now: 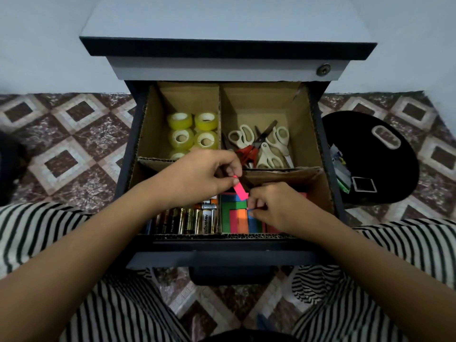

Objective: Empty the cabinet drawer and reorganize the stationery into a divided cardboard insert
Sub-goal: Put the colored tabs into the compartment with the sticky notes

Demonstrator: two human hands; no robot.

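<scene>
From my remote seat I look down over a person's two bare forearms into an open drawer (222,257) fitted with a cardboard insert (271,172) that has four compartments. Rolls of tape (192,130) fill the far left compartment, scissors (261,146) the far right, and batteries (187,220) the near left. The near right one holds flat coloured sticky notes (234,215) laid edge to edge.

The left hand (197,174) hangs above the middle of the insert, thumb and forefinger pinching the top end of a pink strip (240,190), the other fingers curled. The strip slants down toward the near right compartment, and its lower end is just beside the right hand (276,206). That hand sits low in the compartment with its fingertips pinched on what looks like a blue strip (251,213); I cannot tell whether it also touches the pink one.

The sorting looks nearly done. To finish this placement well, I would lower the pink strip flat, line it up against its neighbours and press it down lightly so it does not curl. I would keep the wrist away from the thin divider.

A black tray (370,174) on the patterned floor to the right holds a few small items.
</scene>
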